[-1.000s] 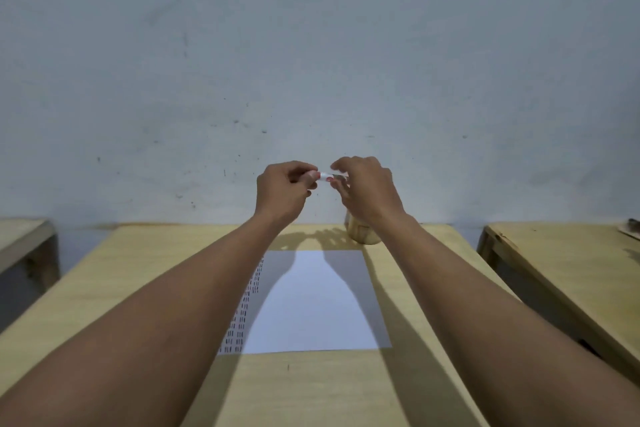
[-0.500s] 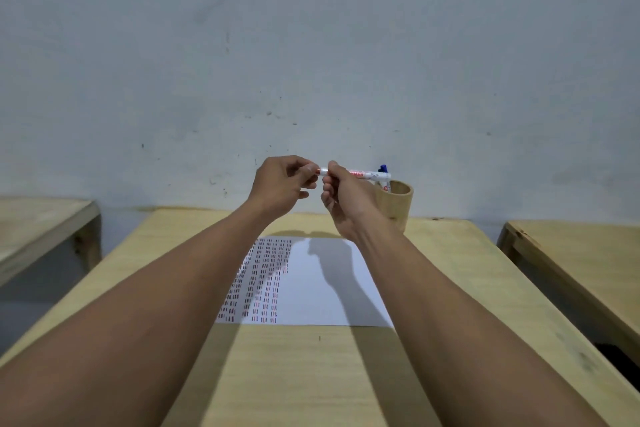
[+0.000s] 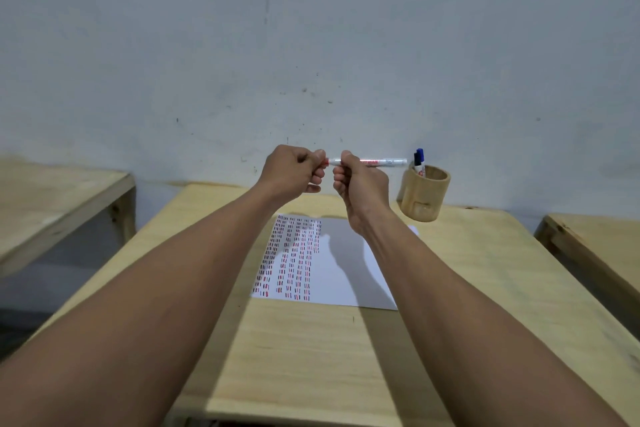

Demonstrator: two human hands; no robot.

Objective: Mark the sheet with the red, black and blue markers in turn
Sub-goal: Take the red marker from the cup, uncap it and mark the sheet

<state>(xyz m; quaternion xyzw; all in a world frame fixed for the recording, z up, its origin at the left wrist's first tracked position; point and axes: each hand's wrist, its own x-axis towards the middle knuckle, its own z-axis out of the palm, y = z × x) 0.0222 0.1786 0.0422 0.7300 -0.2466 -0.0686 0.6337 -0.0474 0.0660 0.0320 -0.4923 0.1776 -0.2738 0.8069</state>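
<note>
Both hands are raised above the far end of the wooden table point(image 3: 485, 288). My right hand point(image 3: 360, 184) grips the white barrel of the red marker point(image 3: 381, 162), held level and pointing right. My left hand point(image 3: 294, 170) is closed on the marker's red cap end at its left tip. The white sheet point(image 3: 346, 274) lies flat below, its left part filled with columns of short red, black and blue dashes. A wooden cup point(image 3: 424, 198) stands at the back right, holding the blue marker point(image 3: 419, 158) and a black marker point(image 3: 416, 163).
A second wooden table point(image 3: 52, 204) stands to the left and a third point(image 3: 602, 246) to the right, with gaps between them. A grey wall point(image 3: 311, 45) rises directly behind the tables.
The view has shifted, bringing the cup and marked columns into sight. My hands stay together on the red marker, with more of its barrel showing to the right.
</note>
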